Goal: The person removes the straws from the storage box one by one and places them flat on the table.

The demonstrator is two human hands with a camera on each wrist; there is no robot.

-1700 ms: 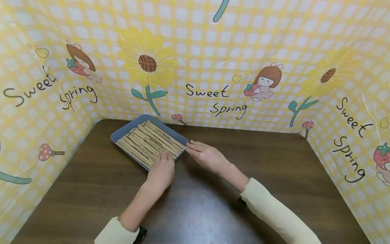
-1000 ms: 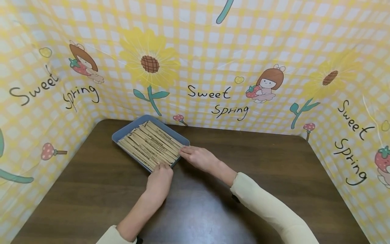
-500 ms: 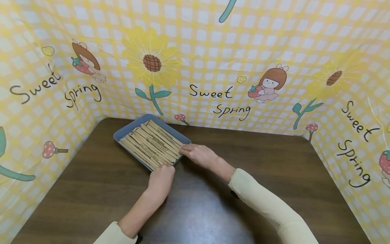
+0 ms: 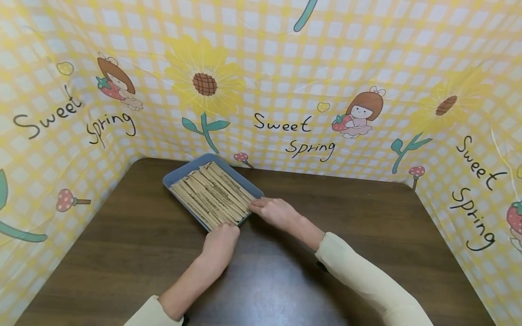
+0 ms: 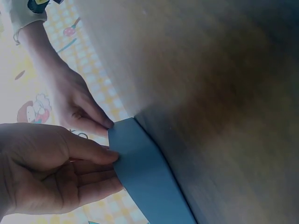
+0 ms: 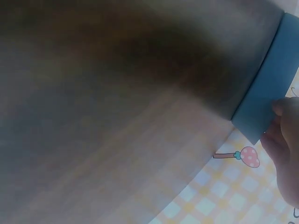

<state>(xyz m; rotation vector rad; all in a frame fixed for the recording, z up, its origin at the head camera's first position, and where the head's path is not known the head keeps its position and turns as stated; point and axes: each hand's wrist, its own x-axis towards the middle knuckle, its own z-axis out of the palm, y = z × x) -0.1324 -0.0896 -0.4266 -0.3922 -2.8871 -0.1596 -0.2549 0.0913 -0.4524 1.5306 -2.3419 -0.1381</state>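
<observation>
A blue tray [image 4: 185, 170] lies on the table, turned at an angle. Slim brown paper packets with dark print [image 4: 210, 194] fill it in a slanting row; what they contain is hidden. My left hand [image 4: 221, 244] pinches the tray's near wall, its thumb on the outer face and its fingers over the rim. At the right corner, my right hand [image 4: 277, 213] grips the rim the same way. In the left wrist view both hands hold the tray's blue side [image 5: 145, 168]. The right wrist view has the right thumb against the outer wall [image 6: 264, 88].
The dark wooden table [image 4: 346, 217] stretches around the tray on both sides and in front. A yellow checked cloth printed with flowers and "Sweet Spring" [image 4: 269, 59] stands along the back and both sides, close behind the tray's far corner.
The left hand has come down from the packets to the near rim, and the right hand has taken hold of the right corner. The tray has slid slightly to the right with both hands.
</observation>
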